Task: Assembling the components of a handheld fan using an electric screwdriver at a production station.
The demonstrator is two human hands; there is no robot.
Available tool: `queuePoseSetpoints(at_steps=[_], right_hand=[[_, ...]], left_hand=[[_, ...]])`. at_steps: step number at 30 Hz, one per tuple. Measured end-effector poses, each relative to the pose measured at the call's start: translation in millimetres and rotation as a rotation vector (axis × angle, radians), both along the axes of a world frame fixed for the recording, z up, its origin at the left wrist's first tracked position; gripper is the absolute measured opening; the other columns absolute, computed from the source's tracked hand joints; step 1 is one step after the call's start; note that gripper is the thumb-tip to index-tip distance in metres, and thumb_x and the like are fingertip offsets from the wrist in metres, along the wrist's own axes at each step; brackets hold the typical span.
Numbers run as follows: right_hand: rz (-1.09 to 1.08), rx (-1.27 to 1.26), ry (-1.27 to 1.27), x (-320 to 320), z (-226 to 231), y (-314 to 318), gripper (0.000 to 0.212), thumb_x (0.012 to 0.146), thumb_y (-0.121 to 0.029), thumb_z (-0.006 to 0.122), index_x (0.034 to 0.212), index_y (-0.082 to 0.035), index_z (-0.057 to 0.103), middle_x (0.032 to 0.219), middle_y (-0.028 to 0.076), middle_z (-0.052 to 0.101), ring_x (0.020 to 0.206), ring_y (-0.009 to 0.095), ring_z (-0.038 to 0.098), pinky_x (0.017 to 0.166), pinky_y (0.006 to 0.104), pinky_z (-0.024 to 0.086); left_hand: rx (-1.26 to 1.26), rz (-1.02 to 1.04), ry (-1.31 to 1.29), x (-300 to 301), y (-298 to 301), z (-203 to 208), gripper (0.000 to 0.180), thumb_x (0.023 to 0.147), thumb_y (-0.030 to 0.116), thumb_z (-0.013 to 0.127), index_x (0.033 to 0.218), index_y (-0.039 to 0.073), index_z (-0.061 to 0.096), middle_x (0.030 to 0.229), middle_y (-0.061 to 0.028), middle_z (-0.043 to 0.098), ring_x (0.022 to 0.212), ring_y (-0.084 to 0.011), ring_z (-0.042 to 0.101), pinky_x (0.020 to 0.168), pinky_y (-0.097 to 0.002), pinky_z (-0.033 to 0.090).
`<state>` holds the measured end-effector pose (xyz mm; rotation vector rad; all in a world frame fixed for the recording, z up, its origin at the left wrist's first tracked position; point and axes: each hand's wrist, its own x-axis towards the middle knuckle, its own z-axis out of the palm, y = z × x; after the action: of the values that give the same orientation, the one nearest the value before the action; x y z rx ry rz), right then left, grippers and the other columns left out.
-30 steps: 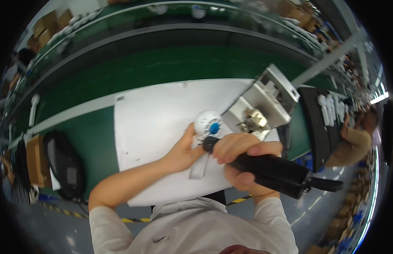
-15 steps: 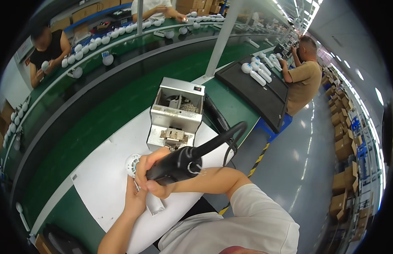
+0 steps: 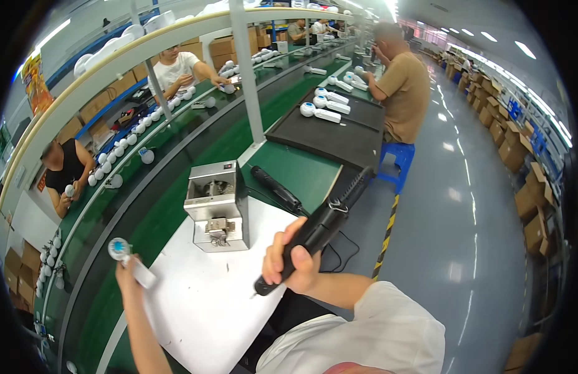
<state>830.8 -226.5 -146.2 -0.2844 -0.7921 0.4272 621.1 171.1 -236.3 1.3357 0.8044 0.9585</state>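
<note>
My left hand (image 3: 129,282), at the left edge of the white sheet, grips a white handheld fan (image 3: 143,274) with a round head that has a blue centre. Its head leans out over the green conveyor belt. My right hand (image 3: 290,260) is wrapped round a black electric screwdriver (image 3: 319,232). The thin bit points down toward the sheet, while the cable end tilts up to the right. Beyond both hands stands a metal screw feeder (image 3: 215,209), boxy and open on top. Another black electric screwdriver (image 3: 275,187) lies to the right of the feeder.
A white sheet (image 3: 202,299) covers the bench. Ahead, a black tray (image 3: 329,134) holds several white fans beside a seated co-worker (image 3: 406,87) on a blue stool (image 3: 398,163). A metal post (image 3: 246,75) rises by the belt (image 3: 177,137). Across it, people handle similar fans.
My hands have moved apart: the left carried the fan left toward the belt, and the right lifted the screwdriver away from it to the right. The view has shifted too.
</note>
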Motion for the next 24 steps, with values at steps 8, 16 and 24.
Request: queuePoseSetpoints(at_steps=[8,16,24], right_hand=[[-0.349,-0.414,0.211,17,-87,-104,0.015,0.094,-0.014,0.05,0.103,-0.006,0.04,0.061,0.01,0.046,0.041,0.018,0.046,0.04,0.0308,0.044],[-0.581,-0.861,0.421,51,-157,-168,0.016,0.093,-0.012,0.054,0.1,-0.003,0.041,0.059,0.009,0.048,0.042,0.018,0.047,0.041,0.0305,0.044],[-0.475,-0.976,0.377,73,-159,-156,0.019,0.092,-0.013,0.059,0.093,-0.003,0.043,0.058,0.006,0.051,0.043,0.015,0.049,0.042,0.0275,0.043]], left_hand=[[0.367,0.865,1.523,-157,152,-72,0.047,0.088,0.038,0.056,0.126,0.011,0.053,0.124,-0.02,0.051,0.104,-0.0437,0.054,0.092,-0.0478,0.045],[1.128,-0.428,-0.374,-43,-137,146,0.031,0.098,0.013,0.041,0.122,0.003,0.058,0.106,-0.0118,0.065,0.095,-0.0229,0.06,0.094,-0.0313,0.044],[0.187,-0.437,-0.796,10,-199,137,0.042,0.099,0.025,0.042,0.137,0.012,0.03,0.135,-0.0049,0.036,0.119,-0.016,0.04,0.1,-0.0308,0.033]])
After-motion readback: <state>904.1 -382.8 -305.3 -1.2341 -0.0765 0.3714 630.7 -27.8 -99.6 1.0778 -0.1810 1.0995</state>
